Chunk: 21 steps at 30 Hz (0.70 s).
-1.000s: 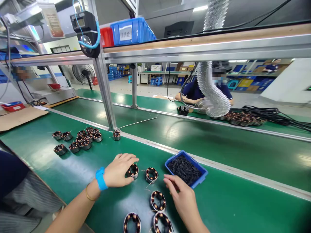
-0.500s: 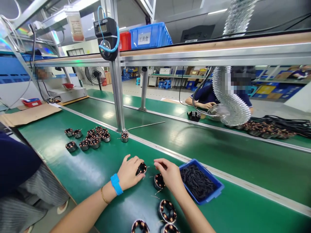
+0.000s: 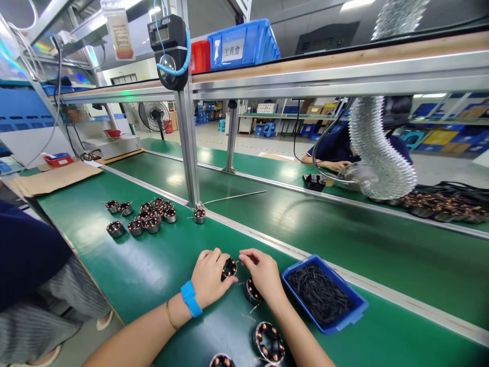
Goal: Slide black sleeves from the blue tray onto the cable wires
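Observation:
A copper-wound motor stator (image 3: 230, 270) stands on the green bench, with the fingers and thumb of my left hand (image 3: 209, 278) wrapped around it. A thin wire lead sticks out of its right side. My right hand (image 3: 264, 275) is closed in a pinch right beside that lead. Whatever lies between its fingertips is too small to make out. Under my right palm sits a second stator (image 3: 251, 291), partly covered. Closer to me is a larger-looking stator (image 3: 260, 344), and others are cut by the lower edge. Right of my right hand, a blue tray (image 3: 346, 325) holds thin black sleeves (image 3: 321, 293).
Several stators (image 3: 153, 216) cluster at the left, and one stator (image 3: 199, 216) stands by the metal post (image 3: 187, 148). A ribbed duct (image 3: 376, 148) hangs at the right, with a co-worker (image 3: 336, 148) behind it. Another person (image 3: 30, 255) is at the left.
My right hand's pinched fingertips have come closer to the stator in my left hand, up to its wire lead. The whole view has shifted slightly.

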{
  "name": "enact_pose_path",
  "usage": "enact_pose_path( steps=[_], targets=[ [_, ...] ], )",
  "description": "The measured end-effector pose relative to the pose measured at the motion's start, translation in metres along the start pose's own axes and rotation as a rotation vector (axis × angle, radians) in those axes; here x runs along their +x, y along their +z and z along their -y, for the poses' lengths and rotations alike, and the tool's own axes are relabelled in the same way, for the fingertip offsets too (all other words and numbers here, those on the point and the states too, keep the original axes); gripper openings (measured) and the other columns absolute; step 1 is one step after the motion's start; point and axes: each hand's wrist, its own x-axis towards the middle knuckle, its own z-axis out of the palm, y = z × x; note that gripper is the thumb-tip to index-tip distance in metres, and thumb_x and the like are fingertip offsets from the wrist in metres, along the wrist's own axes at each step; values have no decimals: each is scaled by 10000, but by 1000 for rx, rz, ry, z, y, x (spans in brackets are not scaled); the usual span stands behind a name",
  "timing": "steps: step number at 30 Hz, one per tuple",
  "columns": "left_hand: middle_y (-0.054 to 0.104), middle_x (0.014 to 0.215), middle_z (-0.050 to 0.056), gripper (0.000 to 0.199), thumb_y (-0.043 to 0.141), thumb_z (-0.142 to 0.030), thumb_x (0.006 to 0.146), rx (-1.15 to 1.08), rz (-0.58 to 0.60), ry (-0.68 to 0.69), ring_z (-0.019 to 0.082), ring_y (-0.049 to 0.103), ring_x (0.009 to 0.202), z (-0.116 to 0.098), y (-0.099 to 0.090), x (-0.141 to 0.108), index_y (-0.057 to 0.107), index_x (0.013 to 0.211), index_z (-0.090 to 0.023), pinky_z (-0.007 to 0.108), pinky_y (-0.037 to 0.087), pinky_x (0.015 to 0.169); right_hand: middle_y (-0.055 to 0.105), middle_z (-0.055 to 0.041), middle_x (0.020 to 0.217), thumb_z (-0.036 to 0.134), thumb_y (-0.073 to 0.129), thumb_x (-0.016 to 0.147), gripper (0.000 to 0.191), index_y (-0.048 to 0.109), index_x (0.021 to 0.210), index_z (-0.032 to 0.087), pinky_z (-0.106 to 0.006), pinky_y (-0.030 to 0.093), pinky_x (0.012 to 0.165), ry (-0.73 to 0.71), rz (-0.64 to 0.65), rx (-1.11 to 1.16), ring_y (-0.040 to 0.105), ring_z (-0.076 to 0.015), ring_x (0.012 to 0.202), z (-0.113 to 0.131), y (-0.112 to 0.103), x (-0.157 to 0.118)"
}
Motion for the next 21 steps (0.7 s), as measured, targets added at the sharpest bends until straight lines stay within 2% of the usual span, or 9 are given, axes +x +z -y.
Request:
enact_pose_path(
  steps=[4,10,14,21],
  targets=[
    [606,1032,43,408,754,-431,783,1,6,-7,237,592,975,-1,1,0,583,1079,-209,427,452,936,754,-57,753,408,587,785,261,749,824,207,-344,522,707,1,-23,6,703,-233,692,-2,1,-1],
    [602,1030,41,414,753,-435,782,2,6,-12,242,592,976,-1,1,0,582,1090,-217,424,453,929,750,-46,730,381,620,758,218,752,783,210,-337,525,692,-2,15,20,707,-233,674,-4,2,-1],
    [601,1037,43,431,765,-434,772,5,8,-15,246,589,979,-1,1,0,582,1094,-213,425,454,928,756,-59,770,411,594,787,266,746,838,199,-349,524,714,7,-17,19,707,-237,701,-4,2,-1],
    [597,1038,49,450,783,-411,756,3,22,-25,247,588,974,-1,1,-1,589,1102,-200,429,460,927,751,-57,760,426,597,770,279,751,822,200,-348,519,720,16,16,15,701,-238,707,-6,2,-1]
  ],
)
